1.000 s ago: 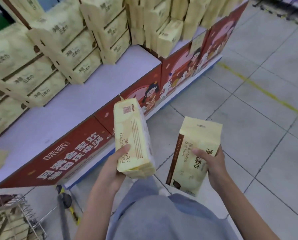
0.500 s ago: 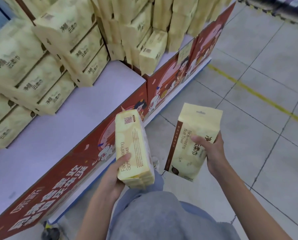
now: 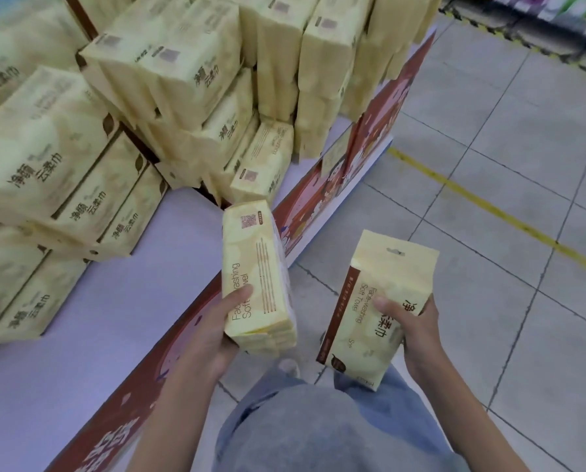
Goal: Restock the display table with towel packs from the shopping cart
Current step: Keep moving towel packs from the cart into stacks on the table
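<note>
— So, what is the surface like?

— It's a display table (image 3: 107, 301) with a pale lavender top and a red printed front panel (image 3: 319, 192) along its near edge. Stacked towel packs (image 3: 169, 69), cream-yellow with dark lettering, are piled several high along the far side and toward the far right corner. A strip of lavender top shows between the pile and the front edge. One single pack (image 3: 264, 161) leans at the foot of the pile, close to that edge.

— And the room?

— Grey floor tiles (image 3: 489, 301), with a yellow line (image 3: 489, 206) running diagonally to the right of the table. Store shelving (image 3: 540, 8) shows, blurred, at the top right.

— Where are the hands?

— Both are out in front of the person's grey-blue clothing (image 3: 319, 427), just off the table's front edge. The left hand (image 3: 213, 328) grips the left pack (image 3: 257, 277) by its lower end. The thumb lies across the printed side and the fingers go behind it, out of sight. That pack stands nearly upright, and its top overlaps the front panel in the view. The right hand (image 3: 417, 332) holds the right pack (image 3: 380, 301) from its right side, thumb pressed on the front face, fingers wrapped behind. It tilts, hang tab pointing up and away, above the floor.

— Do the packs touch?

— No, they are side by side and apart, both held in the air.
</note>
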Demonstrator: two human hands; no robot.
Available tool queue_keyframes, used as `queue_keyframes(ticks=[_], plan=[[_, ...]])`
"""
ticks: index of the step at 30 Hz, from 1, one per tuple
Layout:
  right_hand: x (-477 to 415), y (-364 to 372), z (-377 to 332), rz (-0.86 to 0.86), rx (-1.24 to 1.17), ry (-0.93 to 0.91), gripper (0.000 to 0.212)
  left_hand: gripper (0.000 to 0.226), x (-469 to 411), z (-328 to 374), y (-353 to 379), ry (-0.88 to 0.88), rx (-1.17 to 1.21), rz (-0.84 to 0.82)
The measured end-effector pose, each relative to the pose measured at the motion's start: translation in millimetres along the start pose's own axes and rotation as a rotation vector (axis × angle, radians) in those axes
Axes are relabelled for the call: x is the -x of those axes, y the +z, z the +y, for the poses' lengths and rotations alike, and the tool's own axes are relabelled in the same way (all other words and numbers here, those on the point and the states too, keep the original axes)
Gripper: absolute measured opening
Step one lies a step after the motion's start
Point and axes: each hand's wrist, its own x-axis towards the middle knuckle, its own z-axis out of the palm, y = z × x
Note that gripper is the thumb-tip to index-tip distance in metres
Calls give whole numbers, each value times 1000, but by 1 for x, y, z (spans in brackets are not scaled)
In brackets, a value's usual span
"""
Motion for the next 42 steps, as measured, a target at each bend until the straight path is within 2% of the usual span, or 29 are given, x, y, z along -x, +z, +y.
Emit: queue_keyframes(ticks=[5,8,15,18,27,30,34,38,42], plan=[[-76,4,-32,-112,69,4,80,52,-41,8,42,18,85,68],[-128,8,-69,-223,131,6,80,54,-61,8,76,52,231,143],[-209,40,-138,-534,290,-13,79,39,-74,1,128,171,515,300],[-227,73,-155,-686,356,-37,76,32,-70,-5,140,232,537,393],[-220,186,-190,-1068,600,-259,90,48,-53,-1,139,347,739,551],[-213,224,-204,-1169,625,-369,94,49,-51,5,136,384,770,571],[-210,265,-216,-1309,774,-654,96,43,-52,11,134,421,799,600],[-219,290,-206,-1376,1157,-1065,107,43,-55,16,135,450,816,612],[-239,299,-181,-1428,1476,-1251,112,46,-61,17,137,454,846,619]])
